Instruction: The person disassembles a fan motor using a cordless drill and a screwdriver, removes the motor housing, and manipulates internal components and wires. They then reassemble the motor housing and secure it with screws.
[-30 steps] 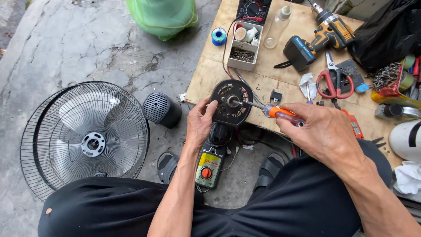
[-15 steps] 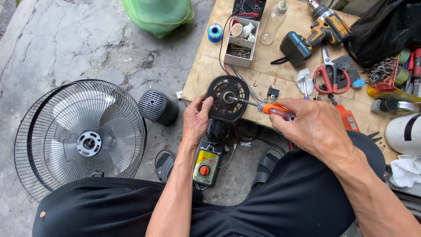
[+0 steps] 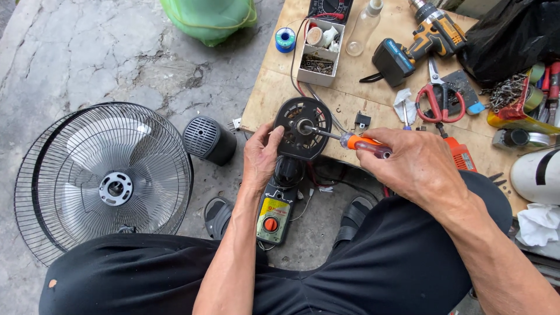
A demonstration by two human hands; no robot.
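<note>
Right hand (image 3: 417,169) is wrapped tight around the orange-handled screwdriver (image 3: 361,143), fingers curled closed over the grip, and the metal shaft runs left with its tip at the hub of the round black fan motor housing (image 3: 303,127). Left hand (image 3: 261,156) is on that housing too: fingers bent against its left edge, thumb up near the rim, steadying it rather than closing fully round it. The housing stands at the near edge of the wooden board (image 3: 274,87), red and black wires trailing from it up the board. Just below it hangs the fan's control block with a yellow label and red knob (image 3: 273,217), between the person's knees in black trousers.

Out to the left on the concrete, a black ribbed motor cover (image 3: 207,140) sits beside the wire fan guard (image 3: 105,184) with the blades lying inside. On the board: a small box of screws (image 3: 318,58), a spool of blue thread-like wire (image 3: 285,39), a clear bottle (image 3: 363,26), a yellow and black cordless drill (image 3: 423,38), and red-handled scissors (image 3: 440,99). A green bag (image 3: 210,17) sits at the top.
</note>
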